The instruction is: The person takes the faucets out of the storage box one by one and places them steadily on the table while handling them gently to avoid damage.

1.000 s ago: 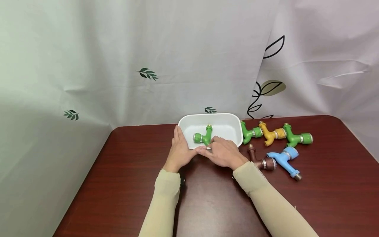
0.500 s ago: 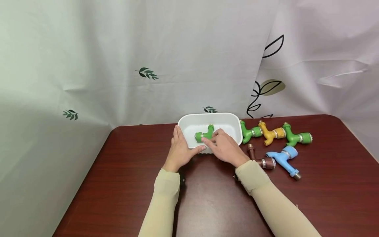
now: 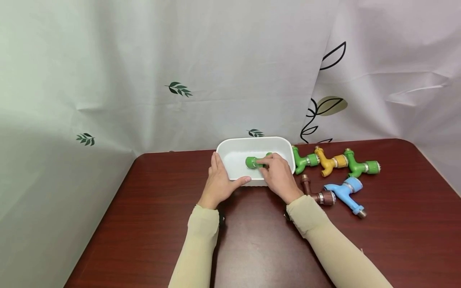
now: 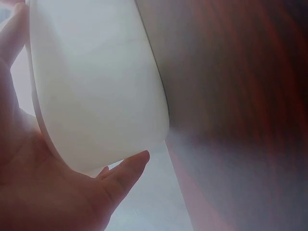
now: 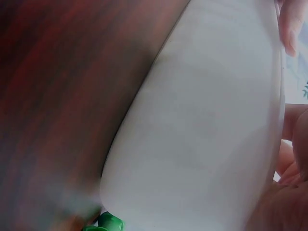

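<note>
In the head view, a white rectangular tray (image 3: pixel 235 147) stands at the back of the table. My left hand (image 3: pixel 219 182) rests against its front left corner, fingers straight along the left side and thumb along the front rim. Inside the tray, a green tap (image 3: pixel 251 162) lies with its ribbed knob to the left. My right hand (image 3: pixel 279 178) reaches over the front rim and pinches the tap, hiding most of its body. The left wrist view shows the tray's outer wall (image 4: pixel 96 86) against my palm. In the right wrist view, the tray wall blocks the tap.
Right of the tray lie a green tap (image 3: pixel 304 161), a yellow tap (image 3: pixel 329 162) and another green tap (image 3: pixel 360 166). Nearer are a brown tap (image 3: pixel 317 196) and a blue tap (image 3: pixel 345 193). A patterned white sheet (image 3: pixel 230 88) hangs behind the dark red table (image 3: pixel 162 208).
The green tap in the tray has shifted to the right with my right hand, which now covers more of it. My left hand stays at the tray's corner.
</note>
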Demonstrator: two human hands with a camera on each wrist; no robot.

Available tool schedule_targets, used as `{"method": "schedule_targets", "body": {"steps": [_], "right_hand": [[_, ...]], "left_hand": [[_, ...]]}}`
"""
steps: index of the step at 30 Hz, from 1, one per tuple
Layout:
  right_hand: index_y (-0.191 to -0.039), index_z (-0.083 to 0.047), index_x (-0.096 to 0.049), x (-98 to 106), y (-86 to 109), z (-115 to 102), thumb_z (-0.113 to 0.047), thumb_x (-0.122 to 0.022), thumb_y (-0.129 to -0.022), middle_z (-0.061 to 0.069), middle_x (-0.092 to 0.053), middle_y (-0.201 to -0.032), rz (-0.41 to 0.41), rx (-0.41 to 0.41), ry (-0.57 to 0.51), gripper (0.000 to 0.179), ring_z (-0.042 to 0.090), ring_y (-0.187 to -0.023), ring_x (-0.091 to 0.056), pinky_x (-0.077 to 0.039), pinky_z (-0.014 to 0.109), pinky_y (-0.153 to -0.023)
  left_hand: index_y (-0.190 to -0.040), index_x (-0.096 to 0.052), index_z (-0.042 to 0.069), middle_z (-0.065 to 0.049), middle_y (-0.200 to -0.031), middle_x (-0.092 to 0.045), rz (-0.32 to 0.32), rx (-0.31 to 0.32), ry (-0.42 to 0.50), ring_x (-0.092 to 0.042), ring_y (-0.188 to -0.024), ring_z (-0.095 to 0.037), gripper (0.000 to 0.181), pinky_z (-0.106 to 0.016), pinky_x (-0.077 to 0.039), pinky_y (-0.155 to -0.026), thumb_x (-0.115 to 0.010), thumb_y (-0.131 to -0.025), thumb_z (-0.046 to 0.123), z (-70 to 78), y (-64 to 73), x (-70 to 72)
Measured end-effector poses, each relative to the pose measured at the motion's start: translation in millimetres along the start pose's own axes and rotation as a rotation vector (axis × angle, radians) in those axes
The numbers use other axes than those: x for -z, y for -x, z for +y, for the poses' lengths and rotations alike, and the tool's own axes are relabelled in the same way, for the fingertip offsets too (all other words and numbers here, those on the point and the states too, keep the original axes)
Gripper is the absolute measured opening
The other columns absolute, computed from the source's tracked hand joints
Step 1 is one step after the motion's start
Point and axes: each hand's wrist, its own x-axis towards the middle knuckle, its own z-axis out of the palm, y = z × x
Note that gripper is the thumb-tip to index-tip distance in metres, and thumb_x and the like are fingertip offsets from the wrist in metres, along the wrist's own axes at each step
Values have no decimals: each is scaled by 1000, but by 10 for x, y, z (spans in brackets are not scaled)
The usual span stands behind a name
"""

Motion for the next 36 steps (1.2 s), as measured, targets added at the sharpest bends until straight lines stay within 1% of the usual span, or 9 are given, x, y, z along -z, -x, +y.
{"method": "schedule_targets", "body": {"steps": [4,9,15,20,24,28,36], "right_hand": [[-109,-2,-78,8,3,-3,-2,-72,-89,15,-72,-109,21,-4,4,21,31,-102,-66,-51,44,-87],[-111,-2,-77,23,7,-4,-1,-71,-91,16,-72,-112,52,-7,-32,21,32,-110,-66,-50,46,-92],[-111,-4,-78,53,9,-7,-4,-70,-92,14,-73,-109,91,-25,-59,20,30,-106,-67,-51,44,-87],[-111,-4,-78,84,9,-24,-4,-71,-92,14,-73,-110,107,-28,-76,20,29,-106,-67,-53,43,-85],[-110,-4,-78,108,7,-55,-3,-73,-90,15,-73,-110,127,-12,-83,21,29,-107,-67,-52,43,-86],[-108,-3,-79,125,6,-70,-2,-74,-88,15,-73,-109,148,0,-90,20,29,-105,-68,-51,44,-86],[-105,-3,-80,177,16,-124,-1,-73,-87,13,-74,-106,161,16,-107,19,28,-106,-67,-51,44,-85]], "left_hand": [[-156,5,-9,-20,-166,8,6,-3,1,-19,-146,-49,135,-50,-30,-114,-78,-77,62,1,0,-4],[-156,8,-7,-19,-166,10,-5,7,1,-18,-146,-48,135,-50,-30,-114,-78,-78,62,0,0,-2],[-156,7,-7,-21,-166,8,-1,3,4,-19,-146,-48,134,-51,-31,-114,-78,-78,61,0,-2,-2],[-156,5,-8,-21,-166,6,6,-4,12,-20,-145,-49,134,-52,-32,-113,-79,-78,60,4,5,1],[-157,7,-6,-19,-167,8,0,3,12,-20,-145,-48,134,-51,-32,-113,-78,-78,61,-1,11,4],[-157,8,-6,-17,-167,10,-6,8,14,-18,-146,-47,135,-52,-33,-112,-78,-78,62,1,15,3],[-157,5,-7,-19,-167,7,11,4,5,-21,-145,-49,135,-52,-33,-112,-78,-77,63,-8,8,-10]]}}
